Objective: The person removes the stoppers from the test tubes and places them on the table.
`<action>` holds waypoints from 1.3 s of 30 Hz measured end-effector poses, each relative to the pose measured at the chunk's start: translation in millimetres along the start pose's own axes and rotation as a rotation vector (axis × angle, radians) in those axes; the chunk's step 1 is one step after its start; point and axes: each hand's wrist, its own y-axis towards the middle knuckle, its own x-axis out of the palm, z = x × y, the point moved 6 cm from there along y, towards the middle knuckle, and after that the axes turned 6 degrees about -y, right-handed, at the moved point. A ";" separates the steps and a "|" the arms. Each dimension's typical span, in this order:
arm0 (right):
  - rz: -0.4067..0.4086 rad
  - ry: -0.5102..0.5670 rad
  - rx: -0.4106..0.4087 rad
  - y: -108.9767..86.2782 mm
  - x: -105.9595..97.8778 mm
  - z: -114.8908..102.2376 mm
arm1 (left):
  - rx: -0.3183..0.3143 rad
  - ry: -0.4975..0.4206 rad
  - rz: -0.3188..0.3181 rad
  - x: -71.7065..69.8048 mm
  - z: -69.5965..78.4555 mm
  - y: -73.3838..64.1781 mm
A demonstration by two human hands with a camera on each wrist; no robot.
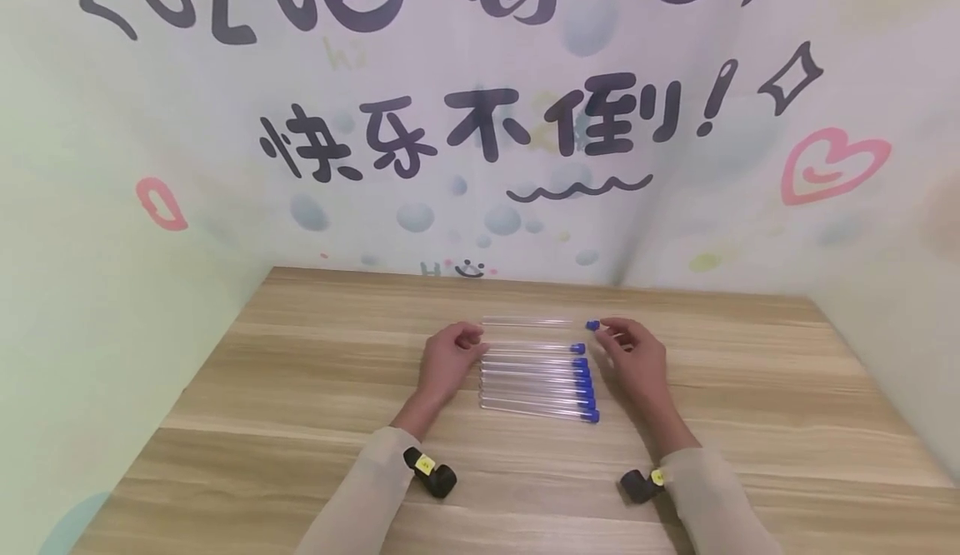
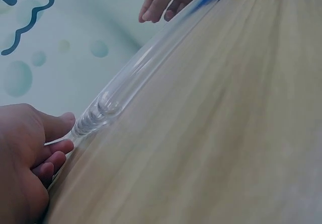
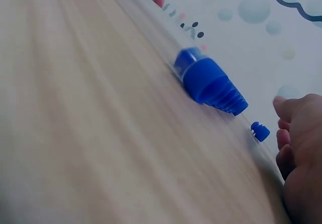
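Several clear test tubes (image 1: 528, 377) with blue stoppers lie side by side on the wooden table, rounded ends to the left. One more test tube (image 1: 532, 322) lies apart, behind the row. My left hand (image 1: 450, 357) is at the left ends, its thumb and forefinger spread around the gap between the rear tube and the row. In the left wrist view its fingertips are close against the rounded ends; contact is unclear. My right hand (image 1: 637, 357) hovers with loosely bent fingers beside the rear tube's blue stopper (image 3: 260, 131), apart from it in the right wrist view.
The light wooden table (image 1: 300, 347) meets a printed cloth backdrop (image 1: 420, 205) behind the tubes. Pale walls rise at the left and right table edges. Each wrist carries a small black camera (image 1: 431, 473).
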 end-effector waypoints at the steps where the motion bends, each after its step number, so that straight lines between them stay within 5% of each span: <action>1: -0.015 0.002 -0.012 -1.7 1.4 -1.4 | 0.005 0.001 -0.002 -0.8 -0.7 0.4; 17: -0.163 -0.065 -0.128 -7.5 9.7 -8.3 | 0.037 0.047 -0.037 -0.9 -1.6 1.5; 29: -0.189 -0.140 -0.110 -7.7 14.6 -7.2 | 0.033 0.074 -0.046 -0.5 -0.5 1.2; 39: -0.171 -0.210 -0.216 -5.1 15.5 -10.7 | 0.082 0.126 -0.028 2.1 3.0 1.1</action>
